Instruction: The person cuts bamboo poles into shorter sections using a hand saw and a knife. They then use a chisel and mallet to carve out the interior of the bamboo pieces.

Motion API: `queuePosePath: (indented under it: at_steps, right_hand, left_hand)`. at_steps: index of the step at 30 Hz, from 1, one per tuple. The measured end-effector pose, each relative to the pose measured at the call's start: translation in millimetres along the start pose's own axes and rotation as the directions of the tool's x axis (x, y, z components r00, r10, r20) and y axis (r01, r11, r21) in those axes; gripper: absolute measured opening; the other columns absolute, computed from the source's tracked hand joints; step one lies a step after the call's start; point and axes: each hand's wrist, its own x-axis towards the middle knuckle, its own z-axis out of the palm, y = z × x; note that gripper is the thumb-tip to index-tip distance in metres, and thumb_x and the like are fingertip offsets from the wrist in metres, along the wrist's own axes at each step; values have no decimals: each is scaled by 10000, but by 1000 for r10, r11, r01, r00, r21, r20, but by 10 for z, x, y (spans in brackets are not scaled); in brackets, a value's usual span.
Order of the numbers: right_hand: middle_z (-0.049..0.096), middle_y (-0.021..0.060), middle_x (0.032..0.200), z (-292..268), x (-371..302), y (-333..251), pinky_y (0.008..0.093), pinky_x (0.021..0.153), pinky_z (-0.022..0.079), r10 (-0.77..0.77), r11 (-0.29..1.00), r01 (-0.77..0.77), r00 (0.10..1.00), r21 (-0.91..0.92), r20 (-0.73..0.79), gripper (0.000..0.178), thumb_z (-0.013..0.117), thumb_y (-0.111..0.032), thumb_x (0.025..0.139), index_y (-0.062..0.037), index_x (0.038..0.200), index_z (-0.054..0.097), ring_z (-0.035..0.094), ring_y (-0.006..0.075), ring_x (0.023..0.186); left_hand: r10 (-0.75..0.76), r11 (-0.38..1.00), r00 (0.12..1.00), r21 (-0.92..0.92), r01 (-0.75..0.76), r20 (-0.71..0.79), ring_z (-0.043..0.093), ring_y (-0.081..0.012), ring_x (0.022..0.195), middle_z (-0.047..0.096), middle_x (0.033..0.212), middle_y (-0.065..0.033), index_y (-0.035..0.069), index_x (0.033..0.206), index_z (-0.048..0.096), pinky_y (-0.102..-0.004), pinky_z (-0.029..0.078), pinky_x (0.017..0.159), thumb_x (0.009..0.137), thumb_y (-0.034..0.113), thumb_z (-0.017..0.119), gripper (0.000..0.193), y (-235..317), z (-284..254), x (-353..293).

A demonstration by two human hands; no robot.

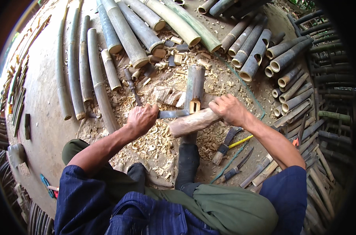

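My left hand point(142, 118) is wrapped round the handle of a knife, hidden in the fist. Its flat grey blade point(172, 114) points right, and the tip meets the bamboo tube point(195, 80) beside a pale rectangular notch cut in its wall. In my right hand point(229, 108) is a rough wooden club point(196, 122), slightly blurred, lying across the tube just below the blade; whether it touches the blade I cannot tell. A dark-socked foot point(188, 160) rests on the near end of the tube. Behind the blade, a worn wooden block point(168, 96) sits against the tube.
Pale wood chips point(146, 147) cover the ground. On the right lie a hatchet-like tool point(221, 150), a yellow strip point(240, 141) and a curved knife point(238, 167). A dark-handled chisel point(131, 84) lies left. Bamboo poles point(125, 35) and cut tubes point(256, 55) spread beyond.
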Motion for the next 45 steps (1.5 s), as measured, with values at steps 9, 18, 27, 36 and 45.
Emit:
queuePosePath:
  at_steps: [9, 18, 27, 36, 45]
  right_hand:
    - [707, 77, 923, 31, -3, -55, 380, 763, 605, -59, 996, 68, 987, 50, -148, 278, 812, -128, 819, -98, 1041, 647, 718, 233, 855]
    - [618, 56, 825, -290, -301, -897, 372, 615, 575, -75, 968, 31, 983, 248, 169, 560, 888, -202, 755, -71, 1182, 551, 705, 210, 805]
    - [710, 167, 1121, -547, -485, -1052, 411, 902, 575, 577, 126, -432, 764, 893, 288, 670, 863, -268, 738, 37, 1259, 573, 725, 283, 1026]
    - [638, 85, 991, -733, -287, -816, 297, 701, 562, 751, -276, -226, 556, 934, 356, 719, 782, -236, 812, 48, 1404, 487, 648, 130, 777]
    - [703, 187, 1139, -417, -79, -923, 434, 851, 598, 813, 176, -391, 575, 903, 90, 686, 761, -181, 847, 34, 1426, 463, 732, 295, 942]
  left_hand:
    - [0, 1000, 998, 11, 1, -61, 698, -261, 680, 664, 941, -170, 18, 1102, 554, -467, 554, 540, 1107, 219, 510, 206, -10, 55, 39]
    - [340, 832, 940, -463, -306, -11, 689, -199, 669, 755, 781, -70, 46, 1008, 803, -392, 553, 588, 867, 314, 896, 316, -428, -216, 368]
    - [-30, 375, 988, -918, -132, -154, 543, -59, 529, 650, 675, 28, 70, 916, 759, -288, 468, 491, 974, 489, 793, 424, -970, -275, 699]
    - [317, 928, 939, -163, -336, -132, 653, -371, 596, 635, 621, -174, 45, 772, 745, -505, 515, 600, 1028, 645, 608, 667, -578, -651, 539]
    - [227, 970, 965, -59, -236, -133, 673, -315, 563, 662, 620, -138, 62, 829, 789, -479, 538, 556, 995, 660, 639, 638, -548, -531, 551]
